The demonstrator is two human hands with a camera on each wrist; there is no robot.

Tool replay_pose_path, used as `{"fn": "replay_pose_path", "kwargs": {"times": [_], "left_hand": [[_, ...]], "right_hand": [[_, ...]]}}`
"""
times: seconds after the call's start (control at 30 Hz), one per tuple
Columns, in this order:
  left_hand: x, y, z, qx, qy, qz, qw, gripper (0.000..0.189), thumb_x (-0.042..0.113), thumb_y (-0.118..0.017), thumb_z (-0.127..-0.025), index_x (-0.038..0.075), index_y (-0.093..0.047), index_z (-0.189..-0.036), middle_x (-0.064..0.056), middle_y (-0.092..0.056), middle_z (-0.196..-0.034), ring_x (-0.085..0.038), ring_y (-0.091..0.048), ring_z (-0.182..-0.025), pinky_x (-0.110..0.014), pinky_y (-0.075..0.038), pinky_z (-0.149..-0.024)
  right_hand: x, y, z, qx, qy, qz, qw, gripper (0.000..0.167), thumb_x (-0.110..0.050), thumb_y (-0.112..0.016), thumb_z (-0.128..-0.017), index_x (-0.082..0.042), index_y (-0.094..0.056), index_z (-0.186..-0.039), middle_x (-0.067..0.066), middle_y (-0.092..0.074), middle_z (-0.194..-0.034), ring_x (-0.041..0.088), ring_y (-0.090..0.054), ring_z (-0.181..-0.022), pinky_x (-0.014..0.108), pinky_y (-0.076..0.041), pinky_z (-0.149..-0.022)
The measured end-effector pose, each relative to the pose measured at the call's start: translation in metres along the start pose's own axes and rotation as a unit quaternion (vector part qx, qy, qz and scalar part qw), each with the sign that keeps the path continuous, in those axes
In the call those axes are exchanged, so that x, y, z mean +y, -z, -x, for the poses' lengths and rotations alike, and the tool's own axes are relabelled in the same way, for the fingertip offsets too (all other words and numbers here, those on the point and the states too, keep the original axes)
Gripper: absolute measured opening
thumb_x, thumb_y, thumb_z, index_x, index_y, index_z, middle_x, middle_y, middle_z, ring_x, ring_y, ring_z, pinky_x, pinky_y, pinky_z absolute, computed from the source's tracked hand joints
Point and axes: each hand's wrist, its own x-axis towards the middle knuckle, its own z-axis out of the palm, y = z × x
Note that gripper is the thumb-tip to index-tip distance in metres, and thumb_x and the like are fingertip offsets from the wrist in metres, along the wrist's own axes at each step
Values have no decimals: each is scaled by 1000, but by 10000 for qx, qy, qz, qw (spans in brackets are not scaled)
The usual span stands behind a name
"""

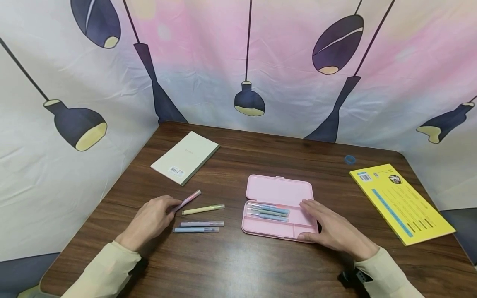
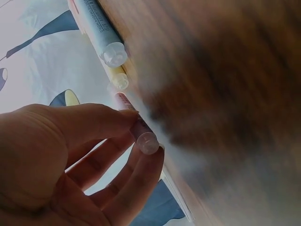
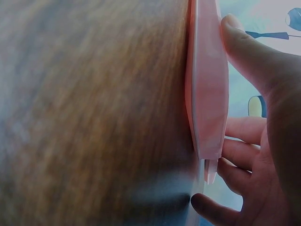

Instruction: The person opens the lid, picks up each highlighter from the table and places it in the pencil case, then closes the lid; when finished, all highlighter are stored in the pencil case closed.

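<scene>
My left hand (image 1: pixel 152 219) pinches a pink pen (image 1: pixel 191 198) between thumb and fingers, its far end pointing up and right. In the left wrist view the pen's clear end (image 2: pixel 147 143) pokes out past the fingertips. Just right of that hand lie a yellow pen (image 1: pixel 203 209), a purple pen (image 1: pixel 203 224) and a blue pen (image 1: pixel 196 230). An opened pink pencil case (image 1: pixel 279 188) holds several pens (image 1: pixel 269 210) in its long compartment. My right hand (image 1: pixel 335 227) rests at the case's right end, thumb near the front rim and relaxed fingers toward the hinge.
A pale green notebook (image 1: pixel 186 155) lies at the back left of the wooden table (image 1: pixel 238 269). On the right is a yellow book (image 1: pixel 402 203), with a blue ring (image 1: pixel 350 159) behind it. A printed curtain (image 1: pixel 208 62) hangs behind the table.
</scene>
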Motion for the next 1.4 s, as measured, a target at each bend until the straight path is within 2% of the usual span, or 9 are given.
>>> {"fn": "replay_pose_path", "kwargs": {"times": [0.23, 0.47, 0.8, 0.97, 1.13, 1.23, 1.4], "left_hand": [[6, 3, -4, 127, -148, -33, 9998, 27, -4, -71, -84, 2, -73, -110, -7, -71, -103, -27, -69, -93, -48, -55, -76], [23, 5, -15, 344, -402, -185, 9984, 30, -4, -70, -82, 6, -74, -110, -2, -71, -102, -19, -65, -87, -43, -54, -73], [60, -3, -33, 568, -1156, -224, 9914, 32, -3, -70, -81, 11, -75, -110, 3, -71, -99, -14, -65, -82, -37, -54, -66], [78, -10, -44, 663, -1699, -280, 9828, 31, -2, -73, -81, 12, -76, -108, 4, -71, -97, -13, -66, -85, -36, -56, -69], [97, -19, -55, 445, -2133, -391, 9752, 31, 1, -74, -82, 15, -76, -110, 5, -69, -100, -14, -65, -88, -34, -56, -69], [107, -24, -60, 262, -2308, -409, 9718, 34, 0, -70, -83, 16, -76, -112, 5, -69, -102, -14, -64, -90, -32, -55, -68], [121, -34, -68, -9, -2542, -310, 9667, 32, 1, -67, -86, 17, -76, -112, 4, -69, -103, -16, -65, -92, -34, -55, -72]], "right_hand": [[2, 0, 0, -69, -65, -52, 9999, 97, -74, -65, -79, -10, -45, -150, 10, -42, -156, 31, -37, -144, 53, -39, -109], [2, 1, 1, -22, -61, -72, 10000, 97, -73, -66, -79, -9, -46, -150, 9, -42, -155, 31, -37, -144, 53, -37, -110], [4, 0, 1, 6, -61, -56, 10000, 96, -72, -66, -79, -10, -46, -150, 9, -43, -155, 31, -37, -144, 53, -37, -110], [3, 0, 0, 3, -51, -76, 10000, 97, -73, -66, -79, -10, -45, -150, 9, -42, -156, 30, -37, -145, 52, -37, -111], [3, -1, 0, 50, 52, -67, 10000, 95, -72, -65, -80, -10, -46, -150, 9, -43, -155, 31, -38, -143, 53, -38, -110], [3, -1, -1, 65, 100, -67, 9999, 94, -72, -64, -81, -9, -46, -149, 10, -44, -154, 32, -39, -143, 53, -38, -109], [3, -2, 0, 46, 120, -58, 9999, 94, -73, -62, -82, -9, -46, -150, 10, -44, -154, 32, -38, -143, 53, -38, -110]]}}
